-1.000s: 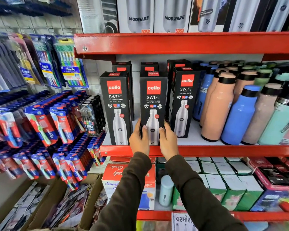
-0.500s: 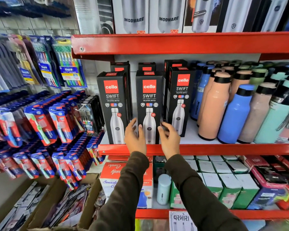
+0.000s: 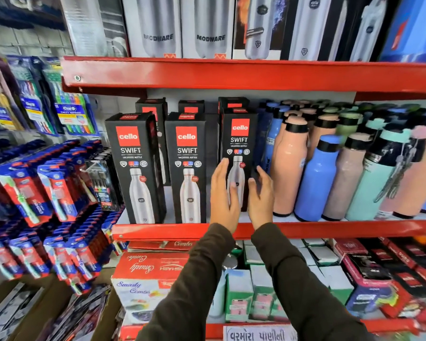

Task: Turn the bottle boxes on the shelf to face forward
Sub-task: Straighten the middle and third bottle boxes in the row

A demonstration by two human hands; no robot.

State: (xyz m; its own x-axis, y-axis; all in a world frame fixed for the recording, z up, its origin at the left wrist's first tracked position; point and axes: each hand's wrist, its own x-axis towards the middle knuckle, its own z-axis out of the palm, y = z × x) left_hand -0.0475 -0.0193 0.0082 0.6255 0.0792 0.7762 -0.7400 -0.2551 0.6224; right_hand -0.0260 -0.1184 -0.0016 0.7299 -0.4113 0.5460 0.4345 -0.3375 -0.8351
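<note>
Three black Cello Swift boxes stand in the front row on the red shelf; the middle box is my landmark. The left box stands just beside it and both show their printed fronts squarely; the right box sits on its other side, set a little further back and turned slightly, with pastel bottles beyond it. Both hands are on that right box's flanks: the left hand spread open with flat fingers, the right hand loosely cupped; neither has closed on anything, though whether the palms touch the card I cannot tell. The step in hand looks like squaring this last front box; next it wants a light pinch on both sides, a small twist and a pull forward level with the middle box, without nudging the bottles.
</note>
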